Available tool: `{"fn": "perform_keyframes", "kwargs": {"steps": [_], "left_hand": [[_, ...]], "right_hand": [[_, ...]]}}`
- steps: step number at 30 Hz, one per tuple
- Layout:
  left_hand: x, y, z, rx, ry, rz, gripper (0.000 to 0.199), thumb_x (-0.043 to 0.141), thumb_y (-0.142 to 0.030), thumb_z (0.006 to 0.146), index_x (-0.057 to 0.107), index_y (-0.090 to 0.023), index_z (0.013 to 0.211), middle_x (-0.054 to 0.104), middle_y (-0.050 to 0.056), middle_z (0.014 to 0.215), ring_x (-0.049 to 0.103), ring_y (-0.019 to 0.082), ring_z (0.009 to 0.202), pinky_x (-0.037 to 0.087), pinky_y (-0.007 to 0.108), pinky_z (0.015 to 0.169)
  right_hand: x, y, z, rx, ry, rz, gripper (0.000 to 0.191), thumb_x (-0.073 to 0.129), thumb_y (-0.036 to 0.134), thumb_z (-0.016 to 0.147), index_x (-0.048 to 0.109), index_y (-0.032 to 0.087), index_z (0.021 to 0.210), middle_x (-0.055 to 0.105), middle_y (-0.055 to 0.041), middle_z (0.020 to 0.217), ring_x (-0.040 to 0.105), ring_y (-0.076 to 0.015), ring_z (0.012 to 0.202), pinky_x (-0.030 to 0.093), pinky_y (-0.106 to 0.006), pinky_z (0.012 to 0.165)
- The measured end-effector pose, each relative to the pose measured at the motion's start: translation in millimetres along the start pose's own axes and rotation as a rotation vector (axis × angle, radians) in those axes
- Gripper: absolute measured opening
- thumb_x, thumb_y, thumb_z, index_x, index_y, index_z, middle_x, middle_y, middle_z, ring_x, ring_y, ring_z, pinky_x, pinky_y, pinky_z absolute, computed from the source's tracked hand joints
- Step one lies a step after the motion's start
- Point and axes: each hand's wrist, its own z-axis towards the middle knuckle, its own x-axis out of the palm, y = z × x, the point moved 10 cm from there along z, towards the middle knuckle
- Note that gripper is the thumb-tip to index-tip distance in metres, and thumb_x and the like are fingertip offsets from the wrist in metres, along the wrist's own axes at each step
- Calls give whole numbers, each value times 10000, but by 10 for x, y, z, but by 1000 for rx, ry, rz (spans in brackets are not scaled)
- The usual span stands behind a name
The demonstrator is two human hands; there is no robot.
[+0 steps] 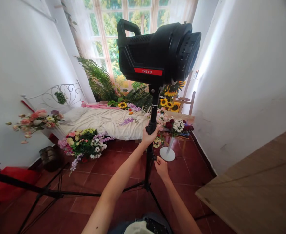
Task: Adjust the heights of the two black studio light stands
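A black studio light (pixel 157 53) with a red ZHEYU label sits on top of a black light stand (pixel 148 169), in front of the window. My left hand (pixel 150 136) is wrapped round the upper pole, just below the light. Lower down and to the right, my right hand (pixel 161 166) is closed at a knob (pixel 154 157) on the pole; the fingers hide most of the knob. The stand's legs spread on the red tiled floor.
A bed (pixel 103 122) with flowers lies behind the stand. Flower bunches (pixel 84 143), a wooden barrel (pixel 50 158) and another black stand (pixel 47 191) are on the left. A white round base (pixel 167 154), an easel (pixel 191 104) and a brown panel (pixel 255 191) are on the right.
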Motion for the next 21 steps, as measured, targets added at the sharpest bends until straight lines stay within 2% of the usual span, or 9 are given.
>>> {"fn": "perform_keyframes", "kwargs": {"steps": [3,5,10,15,21], "left_hand": [[-12,105,-103,12,2,20,311,665,-424,682,576,-156,811,589,15,690,566,131,641,478,265,655],[-32,201,-196,4,6,36,282,645,-411,707,568,-159,806,590,15,707,569,124,653,471,252,665],[-85,489,-448,-59,56,108,264,619,-409,727,554,-159,781,564,3,674,535,112,602,446,241,628],[-108,635,-563,-86,77,139,275,595,-418,743,554,-157,819,564,13,687,526,117,619,431,240,628],[-88,719,-565,-112,82,122,307,596,-439,736,556,-161,859,560,17,694,517,119,617,426,242,619]], "right_hand": [[-173,204,-30,-177,-5,-413,362,497,356,770,253,210,547,253,66,513,256,-90,507,237,-231,511],[-277,223,-64,-199,-8,-509,346,457,352,799,266,205,551,268,65,514,268,-87,502,235,-231,520],[-496,27,-194,-141,-86,-474,365,463,395,807,283,205,553,276,69,514,290,-84,495,233,-217,507],[-486,-168,-306,-94,-42,-443,412,477,452,801,268,207,543,281,68,505,296,-85,486,242,-219,504],[-486,-192,-316,-60,-57,-425,413,496,453,793,280,205,543,298,65,504,303,-86,487,247,-220,502]]}}
